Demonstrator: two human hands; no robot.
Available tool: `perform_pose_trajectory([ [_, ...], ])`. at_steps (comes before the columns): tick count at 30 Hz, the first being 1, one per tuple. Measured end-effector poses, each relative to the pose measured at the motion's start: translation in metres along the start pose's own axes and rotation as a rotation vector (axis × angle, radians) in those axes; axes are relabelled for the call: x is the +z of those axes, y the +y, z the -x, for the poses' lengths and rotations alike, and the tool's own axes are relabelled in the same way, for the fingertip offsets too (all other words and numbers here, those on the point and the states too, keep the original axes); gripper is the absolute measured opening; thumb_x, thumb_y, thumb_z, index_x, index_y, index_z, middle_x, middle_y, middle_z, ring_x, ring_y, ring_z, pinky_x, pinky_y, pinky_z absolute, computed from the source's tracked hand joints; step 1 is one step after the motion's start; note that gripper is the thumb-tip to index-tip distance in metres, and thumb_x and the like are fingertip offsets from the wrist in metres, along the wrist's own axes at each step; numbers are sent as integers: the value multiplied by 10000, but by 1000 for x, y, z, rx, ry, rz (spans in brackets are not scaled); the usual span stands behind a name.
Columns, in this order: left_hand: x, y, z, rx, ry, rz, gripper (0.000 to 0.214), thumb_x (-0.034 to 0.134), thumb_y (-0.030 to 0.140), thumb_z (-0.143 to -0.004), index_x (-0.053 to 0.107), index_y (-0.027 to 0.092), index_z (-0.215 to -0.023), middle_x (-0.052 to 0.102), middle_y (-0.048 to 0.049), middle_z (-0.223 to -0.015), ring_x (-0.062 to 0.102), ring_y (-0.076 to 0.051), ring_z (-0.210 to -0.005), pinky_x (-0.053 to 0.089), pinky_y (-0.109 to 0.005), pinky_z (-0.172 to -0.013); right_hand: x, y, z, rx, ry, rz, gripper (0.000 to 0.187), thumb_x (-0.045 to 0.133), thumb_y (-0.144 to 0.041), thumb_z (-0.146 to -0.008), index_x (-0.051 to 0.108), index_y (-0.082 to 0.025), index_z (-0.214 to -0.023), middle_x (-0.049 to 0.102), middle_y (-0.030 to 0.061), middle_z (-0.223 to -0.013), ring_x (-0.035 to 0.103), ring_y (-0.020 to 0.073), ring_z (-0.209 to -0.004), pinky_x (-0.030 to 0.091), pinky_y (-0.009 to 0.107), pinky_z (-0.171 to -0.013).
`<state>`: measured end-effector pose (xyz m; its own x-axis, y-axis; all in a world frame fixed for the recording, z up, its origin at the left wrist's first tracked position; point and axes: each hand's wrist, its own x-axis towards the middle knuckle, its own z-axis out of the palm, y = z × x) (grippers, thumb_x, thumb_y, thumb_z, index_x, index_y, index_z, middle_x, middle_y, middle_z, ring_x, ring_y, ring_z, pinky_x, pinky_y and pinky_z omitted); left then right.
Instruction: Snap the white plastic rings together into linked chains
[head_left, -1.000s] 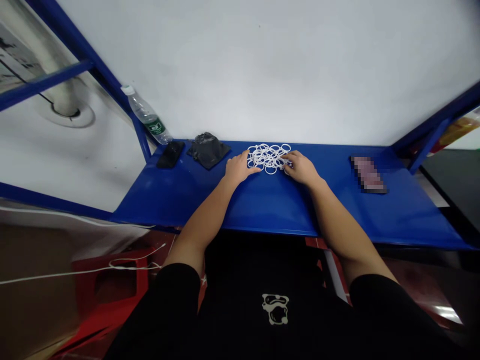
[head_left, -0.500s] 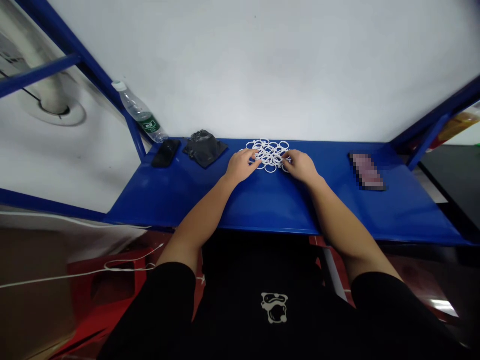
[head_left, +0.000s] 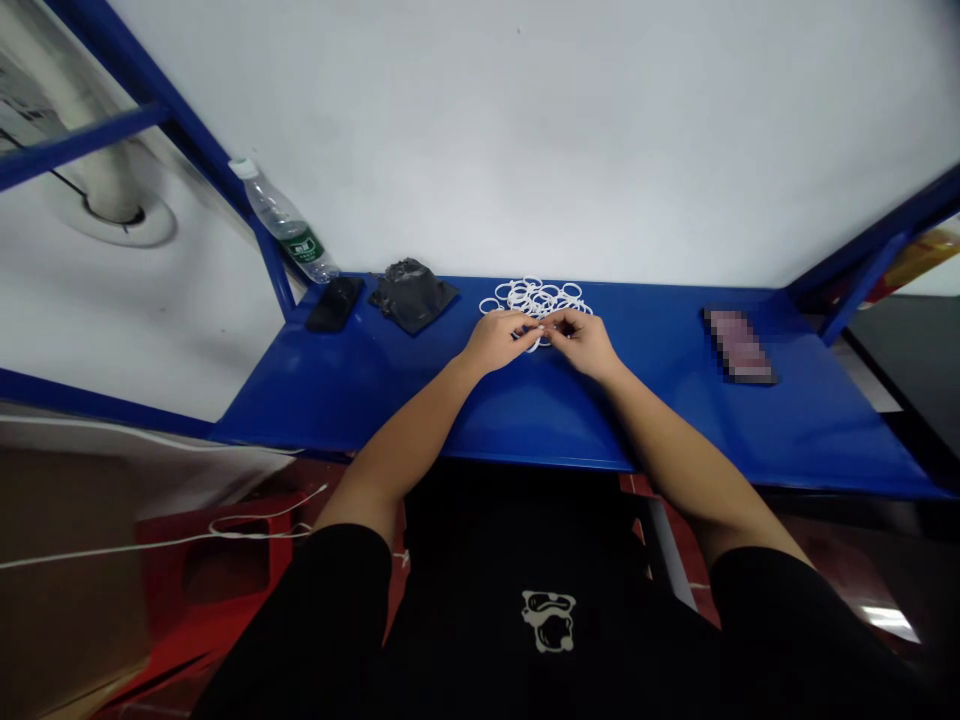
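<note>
Rings (head_left: pixel 531 292), all white, lie heaped toward the back of the bench (head_left: pixel 540 430), just past and under the fingers (head_left: pixel 526 321). Left hand (head_left: pixel 495 342) and right hand (head_left: pixel 589 345) pinch narrowly; I can't tell on what.

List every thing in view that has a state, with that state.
Left hand: fingers curled, grip unclear
Right hand: fingers curled, grip unclear
White rings: heaped, overlapping
Green-labelled plastic bottle: capped
Black plastic bag: crumpled
Black phone-like slab: lying flat
Pixelated phone: lying flat
White cable: loosely looped
</note>
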<state>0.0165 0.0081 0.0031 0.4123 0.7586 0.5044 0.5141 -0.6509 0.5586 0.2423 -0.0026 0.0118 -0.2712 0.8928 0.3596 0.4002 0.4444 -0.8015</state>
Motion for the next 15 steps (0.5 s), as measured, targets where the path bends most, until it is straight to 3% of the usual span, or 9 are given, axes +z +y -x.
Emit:
perform_pose_trajectory([
  [5, 0, 2, -1, -79, 17, 163, 133, 770, 317, -1075, 858, 220, -1050, 878, -59, -1055, 806, -199, -937, 622, -346, -894, 7, 11, -6, 60, -5, -299, 469, 915, -583, -821, 718, -262, -1100, 780, 40, -954, 703, 214, -834, 598, 402, -794],
  [10, 8, -1, -3, -169, 19, 331, 157, 749, 322, -1074, 814, 193, -1012, 859, -58, -986, 772, -178, -866, 630, -328, -835, 8, 14, -9, 87, 7, -340, 470, 917, -574, -818, 640, -290, -1072, 691, 13, -918, 672, 211, -846, 592, 401, -783],
  [15, 13, -2, -4, -174, 43, 389, 142, 739, 302, -1063, 784, 189, -990, 844, -52, -961, 763, -172, -856, 628, -327, -834, 6, 8, -9, 80, 24, -370, 484, 949, -581, -774, 620, -293, -983, 680, 2, -867, 665, 208, -819, 589, 410, -784],
])
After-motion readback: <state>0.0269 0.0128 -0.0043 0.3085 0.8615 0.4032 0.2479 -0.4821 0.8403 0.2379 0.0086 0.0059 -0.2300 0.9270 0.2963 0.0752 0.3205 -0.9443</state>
